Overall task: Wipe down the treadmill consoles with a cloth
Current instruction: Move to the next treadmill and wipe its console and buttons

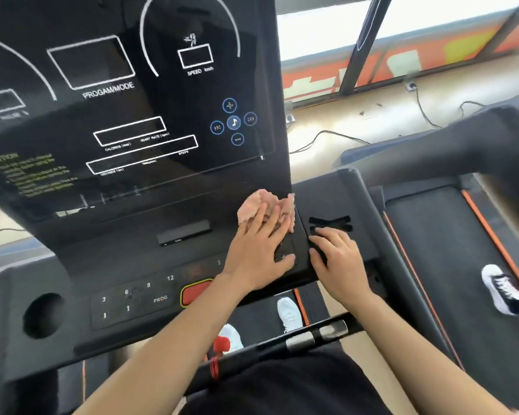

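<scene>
A black treadmill console fills the left and centre, with white display outlines and blue round buttons. A crumpled pink cloth lies at the lower right corner of its screen panel. My left hand presses flat on the cloth, fingers spread, with the cloth bunched under and beyond the fingertips. My right hand rests just to the right on the console's dark side tray, fingers curled on the surface and holding nothing.
A red stop button and number keys sit below my left forearm. A round cup holder is at lower left. A neighbouring treadmill belt lies to the right, with another person's shoe. A handlebar crosses in front of me.
</scene>
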